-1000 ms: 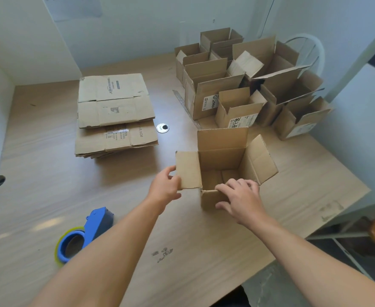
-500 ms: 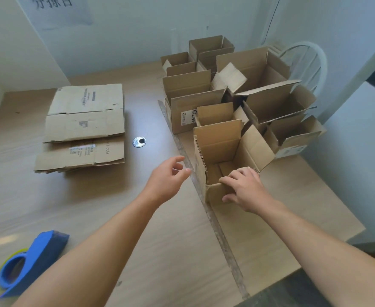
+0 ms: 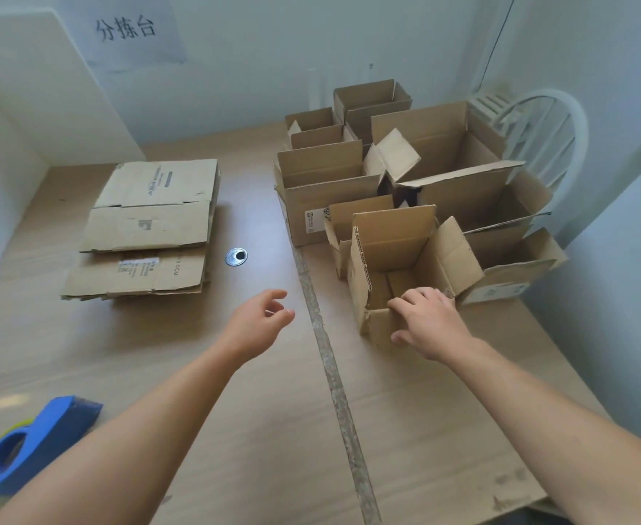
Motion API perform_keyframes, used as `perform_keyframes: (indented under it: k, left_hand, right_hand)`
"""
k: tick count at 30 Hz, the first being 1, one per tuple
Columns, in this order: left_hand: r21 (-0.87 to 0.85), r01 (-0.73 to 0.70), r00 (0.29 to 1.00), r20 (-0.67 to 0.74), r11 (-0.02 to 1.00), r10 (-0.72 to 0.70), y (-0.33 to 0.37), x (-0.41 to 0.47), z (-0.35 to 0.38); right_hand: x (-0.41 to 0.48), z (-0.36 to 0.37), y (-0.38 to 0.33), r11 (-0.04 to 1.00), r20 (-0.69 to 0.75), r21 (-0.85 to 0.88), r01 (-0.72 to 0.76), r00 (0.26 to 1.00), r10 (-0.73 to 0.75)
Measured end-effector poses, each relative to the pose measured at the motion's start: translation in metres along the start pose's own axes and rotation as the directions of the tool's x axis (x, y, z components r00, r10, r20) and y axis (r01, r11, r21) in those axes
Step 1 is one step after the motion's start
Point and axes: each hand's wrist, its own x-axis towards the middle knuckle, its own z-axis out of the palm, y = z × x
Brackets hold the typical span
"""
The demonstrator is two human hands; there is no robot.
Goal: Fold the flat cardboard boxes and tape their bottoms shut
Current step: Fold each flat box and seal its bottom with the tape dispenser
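Right hand (image 3: 430, 323) grips the near wall of the small box (image 3: 398, 255), fingers curled over the rim and thumb outside. The box stands upright, just in front of the finished boxes (image 3: 463, 176). Left of that grip, the left hand (image 3: 258, 323) hovers relaxed and empty. This box looks parked. The next move calls for letting go and fetching from the flat stack (image 3: 148, 229), far left.

Right of the seam (image 3: 330, 365) in the table (image 3: 273, 430), your right hand (image 3: 430, 323) grips the near wall of the front box (image 3: 398, 259); the other boxes (image 3: 326, 191) stand behind it, with a chair (image 3: 538, 130) beyond. Left of the seam, the flat stack (image 3: 148, 229) lies far, the tape dispenser (image 3: 34, 445) near, and your left hand (image 3: 258, 323) between.
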Motion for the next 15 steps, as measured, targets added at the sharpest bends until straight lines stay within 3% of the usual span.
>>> perform_keyframes:
  k: [4,7,11,15]
  left_hand:
    - [0.004,0.003,1.0,-0.024,1.0,-0.003,-0.003,0.003,-0.011]
    - [0.025,0.0,0.998,-0.055,1.0,0.002,-0.009,0.006,-0.025]
    - [0.166,-0.023,0.995,-0.089,0.986,0.038,-0.02,0.013,-0.05]
    - [0.363,-0.034,0.99,-0.114,0.931,0.08,-0.038,0.021,-0.09]
  right_hand:
    - [-0.008,-0.024,0.01,0.988,-0.01,0.154,0.011,1.0,-0.009]
    - [-0.018,-0.053,0.013,0.965,-0.182,0.262,-0.031,0.98,0.081]
    - [-0.008,-0.094,-0.028,0.972,-0.38,0.217,0.085,0.925,0.003]
    - [0.025,-0.124,-0.093,0.968,-0.436,0.09,0.234,0.883,-0.173]
